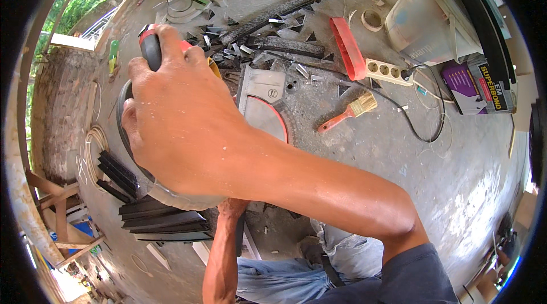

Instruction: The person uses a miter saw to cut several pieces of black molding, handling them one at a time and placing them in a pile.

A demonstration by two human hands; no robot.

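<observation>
My right hand (pixel 179 113) reaches across the middle, its fingers wrapped around the black and red handle (pixel 150 50) of a miter saw. The saw's rounded guard (pixel 185 198) shows below that hand, and its grey round table (pixel 263 119) with a red rim to the right. Most of the saw head and the blade are hidden behind my hand. Under my right forearm is my left hand (pixel 232 207), low beside the saw; its fingers are out of sight. A dark strip (pixel 241 238) runs next to the left wrist, and I cannot tell whether the hand holds it.
Black profiles (pixel 165 220) lie stacked left of my left forearm. Beyond the saw are several dark offcuts (pixel 279 45). To the right lie a paintbrush (pixel 348 113), a red tool (pixel 347 48), a corded power strip (pixel 388 72), a bucket (pixel 430 19) and a box (pixel 477 86).
</observation>
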